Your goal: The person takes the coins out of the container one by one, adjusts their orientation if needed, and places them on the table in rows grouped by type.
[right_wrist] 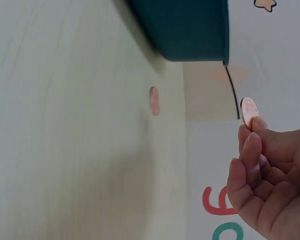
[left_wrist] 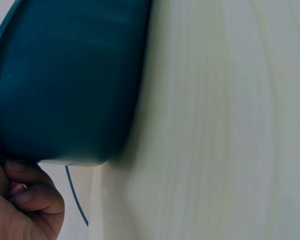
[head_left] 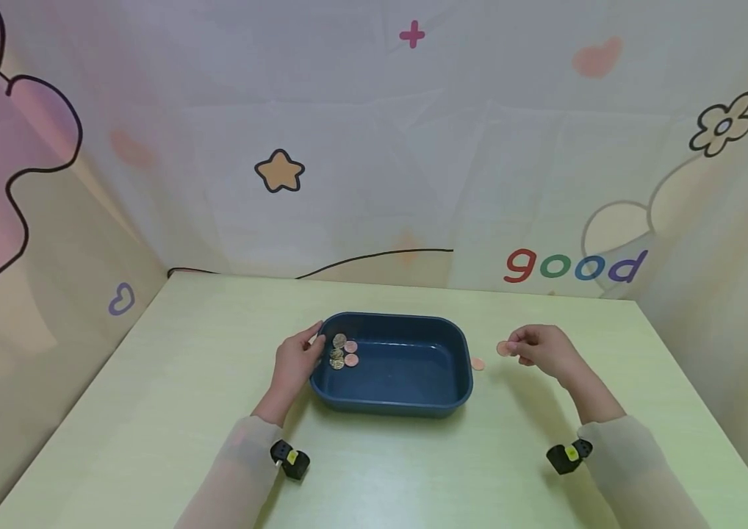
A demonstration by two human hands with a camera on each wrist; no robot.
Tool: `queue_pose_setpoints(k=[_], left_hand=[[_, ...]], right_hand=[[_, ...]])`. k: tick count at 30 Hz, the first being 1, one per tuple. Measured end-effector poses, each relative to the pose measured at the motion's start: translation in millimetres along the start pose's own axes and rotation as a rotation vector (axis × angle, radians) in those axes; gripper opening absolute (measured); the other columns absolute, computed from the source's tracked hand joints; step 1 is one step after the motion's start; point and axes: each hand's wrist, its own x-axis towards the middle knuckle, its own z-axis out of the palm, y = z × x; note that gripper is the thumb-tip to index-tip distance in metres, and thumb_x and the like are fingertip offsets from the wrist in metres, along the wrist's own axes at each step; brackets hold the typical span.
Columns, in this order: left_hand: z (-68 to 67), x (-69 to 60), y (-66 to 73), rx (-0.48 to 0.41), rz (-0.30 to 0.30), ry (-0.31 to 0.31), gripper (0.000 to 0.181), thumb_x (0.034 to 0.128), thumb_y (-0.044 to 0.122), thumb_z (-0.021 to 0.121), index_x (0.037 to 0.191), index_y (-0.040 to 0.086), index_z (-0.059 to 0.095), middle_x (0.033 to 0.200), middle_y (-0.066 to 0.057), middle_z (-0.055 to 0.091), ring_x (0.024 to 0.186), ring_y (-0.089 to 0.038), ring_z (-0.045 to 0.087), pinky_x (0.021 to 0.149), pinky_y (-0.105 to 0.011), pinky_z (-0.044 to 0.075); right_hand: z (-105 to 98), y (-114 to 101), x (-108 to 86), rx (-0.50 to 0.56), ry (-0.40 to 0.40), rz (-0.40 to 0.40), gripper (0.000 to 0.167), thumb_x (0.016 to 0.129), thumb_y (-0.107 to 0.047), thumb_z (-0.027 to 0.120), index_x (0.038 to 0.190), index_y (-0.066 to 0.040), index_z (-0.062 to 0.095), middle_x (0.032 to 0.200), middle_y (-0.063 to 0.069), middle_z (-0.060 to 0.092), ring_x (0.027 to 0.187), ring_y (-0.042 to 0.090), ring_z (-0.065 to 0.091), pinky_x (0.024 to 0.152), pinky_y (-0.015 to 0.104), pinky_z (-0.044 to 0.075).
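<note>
A dark blue rectangular plastic tray (head_left: 407,408) stands on the table. Inside it, against the left side, lie several coins: gold-coloured coins (head_left: 339,341) and copper-coloured coins (head_left: 351,359). My left hand (head_left: 297,365) grips the tray's left rim, and its curled fingers show in the left wrist view below the tray wall (left_wrist: 70,100). Between thumb and fingertips my right hand (head_left: 546,350) pinches a copper coin (head_left: 503,348), raised above the table to the right of the tray. Another copper coin (head_left: 477,364) lies flat on the table close by the tray's right end.
The pale wood-grain table (head_left: 182,411) extends around the tray. Behind it hangs a printed cloth backdrop (head_left: 374,198) with a star and the word "good". Black wrist cameras (head_left: 291,461) are strapped over both sleeves.
</note>
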Motion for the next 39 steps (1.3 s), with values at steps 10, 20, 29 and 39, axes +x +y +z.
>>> queue_pose_setpoints(k=[10,20,29,39], left_hand=[[-0.1,-0.3,1.2,-0.003,-0.011,-0.003,0.040,0.1012,0.016,0.060,0.140,0.003,0.062,0.058,0.005,0.037,0.055,-0.010,0.037,0.053,-0.021,0.031],[-0.2,-0.3,1.3,0.002,-0.007,-0.002,0.040,0.1012,0.016,0.060,0.139,0.004,0.062,0.058,0.005,0.037,0.055,-0.011,0.037,0.053,-0.021,0.031],[-0.6,-1.2,1.4,-0.012,-0.008,-0.014,0.041,0.1025,0.016,0.058,0.141,0.003,0.060,0.057,0.005,0.037,0.054,-0.010,0.037,0.052,-0.021,0.031],[-0.6,-1.1,1.5,-0.012,-0.007,-0.026,0.042,0.1023,0.016,0.058,0.142,0.003,0.059,0.056,0.006,0.035,0.053,-0.010,0.035,0.051,-0.021,0.030]], right_hand=[[2,18,10.2,0.010,-0.029,0.101,0.021,0.101,-0.010,0.062,0.107,0.011,0.064,0.086,0.010,0.063,0.074,0.017,0.054,0.067,0.025,0.050],[6,35,22.6,-0.049,-0.076,0.124,0.016,0.099,-0.006,0.063,0.098,0.010,0.067,0.078,0.004,0.060,0.070,0.015,0.053,0.064,0.026,0.047],[9,37,31.4,-0.138,-0.093,0.187,0.018,0.098,-0.010,0.066,0.100,0.007,0.069,0.084,0.007,0.059,0.076,0.018,0.052,0.067,0.026,0.044],[12,37,38.3,-0.166,-0.117,0.204,0.020,0.097,-0.013,0.068,0.102,0.006,0.071,0.082,0.006,0.058,0.077,0.018,0.051,0.067,0.026,0.042]])
